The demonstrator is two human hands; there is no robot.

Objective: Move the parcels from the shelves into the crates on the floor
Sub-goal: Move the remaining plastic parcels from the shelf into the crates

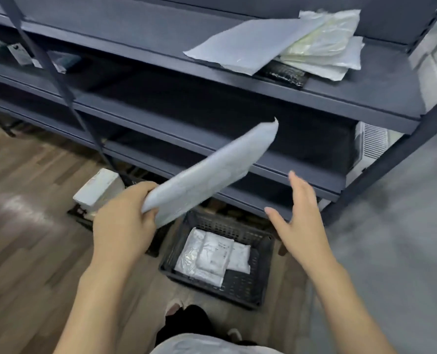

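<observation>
Gripping the grey mailer (207, 172) by one end above the crate (261, 284), our left hand (121, 226) risked it flopping outside; right hand (299, 221) fingers (295, 185) spread wide.

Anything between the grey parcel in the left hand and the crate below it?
Nothing: in the head view the grey parcel, gripped by the left hand, hangs over the black crate with only air between.

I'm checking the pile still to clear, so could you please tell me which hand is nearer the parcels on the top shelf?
Right. The right hand hangs open below the parcels; the left hand, holding a grey parcel, is farther left.
</observation>
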